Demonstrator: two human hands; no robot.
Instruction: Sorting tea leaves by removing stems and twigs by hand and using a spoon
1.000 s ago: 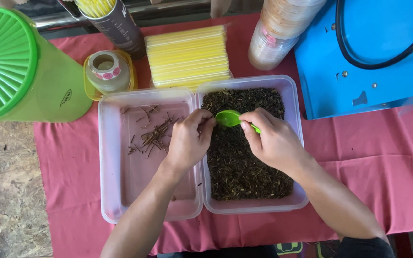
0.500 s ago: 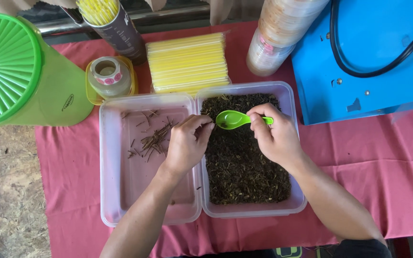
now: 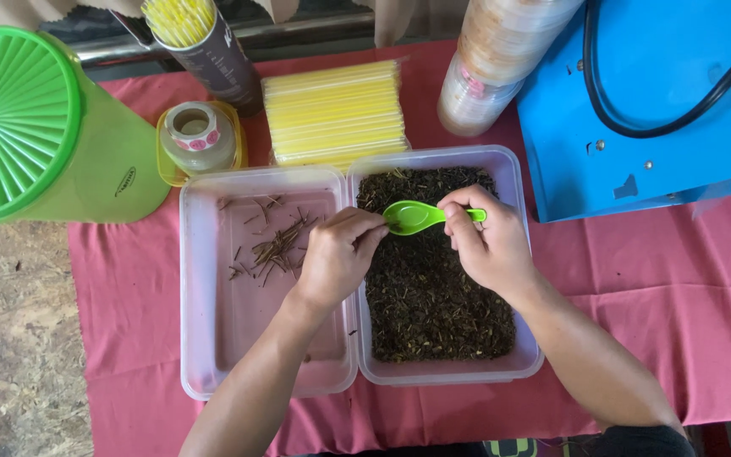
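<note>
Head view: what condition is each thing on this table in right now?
Green spoon: empty, held level by right hand.
Left hand: fingers pinched at spoon's tip.
Right tray: full of dark dried leaves.
Left tray: few loose stems.
Green canister: lid on.

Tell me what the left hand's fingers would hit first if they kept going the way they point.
Most likely the green spoon: the left hand points its fingertips right, at the bowl's near edge, above the dark loose leaves. Height is unclear; they might pass beneath it.

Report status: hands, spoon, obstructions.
Right hand grips small green plastic spoon over clear tub of dark dried leaves. Left hand pinched shut at spoon bowl. Nothing blocking.
</note>
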